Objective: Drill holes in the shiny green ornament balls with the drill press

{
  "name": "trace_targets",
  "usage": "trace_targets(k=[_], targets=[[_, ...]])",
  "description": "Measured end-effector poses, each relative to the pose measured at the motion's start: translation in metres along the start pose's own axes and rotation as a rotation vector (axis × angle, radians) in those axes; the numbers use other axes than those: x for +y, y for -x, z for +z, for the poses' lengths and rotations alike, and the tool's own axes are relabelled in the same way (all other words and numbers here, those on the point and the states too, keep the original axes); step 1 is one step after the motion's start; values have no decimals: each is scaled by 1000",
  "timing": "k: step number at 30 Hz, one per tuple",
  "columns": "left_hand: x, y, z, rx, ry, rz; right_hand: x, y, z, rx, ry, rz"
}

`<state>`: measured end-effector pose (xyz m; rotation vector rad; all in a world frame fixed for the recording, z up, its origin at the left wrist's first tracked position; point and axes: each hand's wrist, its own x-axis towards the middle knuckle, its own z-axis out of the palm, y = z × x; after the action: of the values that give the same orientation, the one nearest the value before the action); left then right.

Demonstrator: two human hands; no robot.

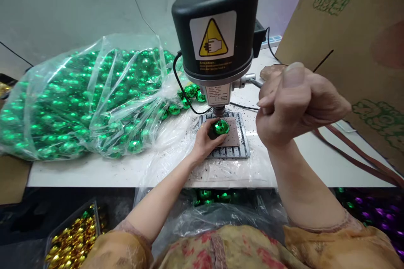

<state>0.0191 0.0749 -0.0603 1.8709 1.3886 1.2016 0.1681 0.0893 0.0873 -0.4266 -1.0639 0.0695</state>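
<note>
My left hand (205,141) pinches a shiny green faceted ball (221,126) between thumb and fingers. The ball sits just under the chuck (219,111) of a small black bench drill press (217,29); whether the bit touches it I cannot tell. Beneath the ball is a brownish square pad (234,134) on the slotted metal base plate (244,147), strewn with dark shavings. Right of the machine, my right hand (296,101) is closed in a fist around the feed lever (255,83), raised above the table; its grip end is hidden inside the fingers.
On the left lies a big clear bag of green balls (94,101), with loose green balls (174,109) near its mouth. A cardboard box (356,42) stands at right beside brown straps (356,155). Below the table edge are a bin of gold balls (72,235) and purple balls (378,214).
</note>
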Motion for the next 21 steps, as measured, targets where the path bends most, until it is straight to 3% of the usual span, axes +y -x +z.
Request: trace_targets(k=[6,21], targets=[[-3,0,1,10,-1,14,2,2,-1,13,-31,7],[-3,0,2,-3,39,-6,18,17,-9,6,-120,-211]])
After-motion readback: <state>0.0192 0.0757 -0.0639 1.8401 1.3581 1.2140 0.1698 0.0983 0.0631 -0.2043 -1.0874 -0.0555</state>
